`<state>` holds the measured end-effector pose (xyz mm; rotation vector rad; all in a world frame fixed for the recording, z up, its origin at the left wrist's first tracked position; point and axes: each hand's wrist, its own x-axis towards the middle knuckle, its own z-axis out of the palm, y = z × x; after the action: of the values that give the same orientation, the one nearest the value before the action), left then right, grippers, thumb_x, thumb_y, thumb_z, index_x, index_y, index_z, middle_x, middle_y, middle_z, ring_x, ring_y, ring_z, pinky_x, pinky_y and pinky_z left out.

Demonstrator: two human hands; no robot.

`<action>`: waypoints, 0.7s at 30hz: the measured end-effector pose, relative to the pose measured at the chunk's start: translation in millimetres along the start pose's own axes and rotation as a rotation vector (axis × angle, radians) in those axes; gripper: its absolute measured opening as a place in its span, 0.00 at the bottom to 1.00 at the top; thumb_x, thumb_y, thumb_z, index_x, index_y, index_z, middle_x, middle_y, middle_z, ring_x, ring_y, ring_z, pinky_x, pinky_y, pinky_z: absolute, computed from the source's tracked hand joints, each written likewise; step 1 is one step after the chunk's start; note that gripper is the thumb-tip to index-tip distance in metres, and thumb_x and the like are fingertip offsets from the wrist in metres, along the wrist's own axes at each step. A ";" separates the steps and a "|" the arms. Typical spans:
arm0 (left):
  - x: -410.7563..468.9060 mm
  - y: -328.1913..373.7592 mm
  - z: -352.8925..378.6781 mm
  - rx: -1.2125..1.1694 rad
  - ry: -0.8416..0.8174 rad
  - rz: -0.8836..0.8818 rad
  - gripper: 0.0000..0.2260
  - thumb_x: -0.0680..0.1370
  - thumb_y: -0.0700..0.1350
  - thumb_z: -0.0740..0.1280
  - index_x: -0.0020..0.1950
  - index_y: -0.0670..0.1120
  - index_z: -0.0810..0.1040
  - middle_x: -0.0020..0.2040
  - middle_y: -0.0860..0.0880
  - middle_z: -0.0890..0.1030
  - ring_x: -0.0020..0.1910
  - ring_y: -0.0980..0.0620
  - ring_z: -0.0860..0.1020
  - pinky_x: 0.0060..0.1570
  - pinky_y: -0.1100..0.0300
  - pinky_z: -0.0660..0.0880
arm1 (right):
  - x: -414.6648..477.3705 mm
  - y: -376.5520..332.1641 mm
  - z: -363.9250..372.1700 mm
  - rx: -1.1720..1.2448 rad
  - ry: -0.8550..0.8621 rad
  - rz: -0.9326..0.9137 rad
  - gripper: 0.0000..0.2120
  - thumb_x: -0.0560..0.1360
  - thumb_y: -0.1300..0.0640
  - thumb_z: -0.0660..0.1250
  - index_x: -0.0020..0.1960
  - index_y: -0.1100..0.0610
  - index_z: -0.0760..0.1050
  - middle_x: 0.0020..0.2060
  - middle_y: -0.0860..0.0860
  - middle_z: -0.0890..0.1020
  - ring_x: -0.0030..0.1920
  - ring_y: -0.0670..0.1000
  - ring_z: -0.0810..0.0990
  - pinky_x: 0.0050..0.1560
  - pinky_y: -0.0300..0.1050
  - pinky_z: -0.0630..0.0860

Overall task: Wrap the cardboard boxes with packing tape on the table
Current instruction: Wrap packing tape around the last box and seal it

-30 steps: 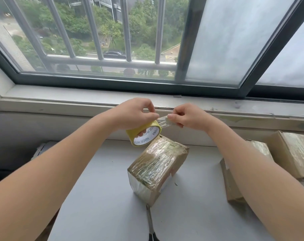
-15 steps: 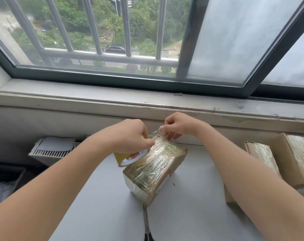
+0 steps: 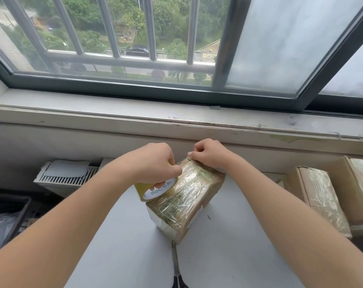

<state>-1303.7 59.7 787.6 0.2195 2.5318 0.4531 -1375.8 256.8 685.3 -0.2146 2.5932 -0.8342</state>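
Our box [image 3: 187, 198] stands in the middle of the white table [image 3: 238, 256], shiny with wrap. Our left hand [image 3: 153, 163] curls tight around the yellow tape roll [image 3: 153, 191], and the roll touches the box's left top side. Our right hand [image 3: 207, 155] pinches the clear tape [image 3: 185, 166] down at the box's far top edge. Black scissors [image 3: 177, 267] lie on the table with their tips under the near end of the box. Two more wrapped boxes [image 3: 319, 200] sit side by side at the right.
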 end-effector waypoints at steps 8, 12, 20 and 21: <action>1.3 3.8 5.2 0.007 0.021 0.010 0.16 0.78 0.51 0.62 0.45 0.43 0.86 0.31 0.50 0.84 0.21 0.61 0.73 0.33 0.61 0.78 | -12.4 2.6 13.5 -0.071 0.111 0.004 0.17 0.80 0.44 0.67 0.37 0.52 0.71 0.33 0.49 0.78 0.38 0.51 0.76 0.39 0.48 0.70; 2.0 3.7 5.7 0.007 0.041 0.002 0.16 0.78 0.52 0.63 0.45 0.43 0.86 0.31 0.49 0.85 0.21 0.60 0.74 0.27 0.65 0.75 | -14.3 -1.2 18.4 -0.194 0.122 0.025 0.15 0.82 0.43 0.62 0.39 0.49 0.66 0.37 0.48 0.77 0.44 0.56 0.77 0.41 0.48 0.68; -0.7 9.1 9.5 0.032 0.065 0.011 0.14 0.77 0.51 0.65 0.45 0.42 0.85 0.31 0.48 0.84 0.23 0.57 0.77 0.24 0.65 0.75 | -22.6 -3.4 26.0 -0.207 0.425 -0.143 0.11 0.80 0.49 0.68 0.56 0.54 0.73 0.50 0.51 0.77 0.47 0.56 0.77 0.45 0.51 0.74; -1.5 9.5 10.4 0.031 0.058 0.012 0.14 0.77 0.51 0.65 0.46 0.42 0.85 0.31 0.48 0.84 0.24 0.56 0.78 0.25 0.65 0.76 | -23.3 -3.0 26.4 -0.161 0.494 -0.158 0.08 0.81 0.52 0.67 0.56 0.55 0.76 0.49 0.51 0.79 0.47 0.56 0.79 0.46 0.52 0.76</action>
<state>-1296.1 71.0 783.6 0.2360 2.5968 0.4305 -1343.5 246.7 675.2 -0.2932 3.1465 -0.8122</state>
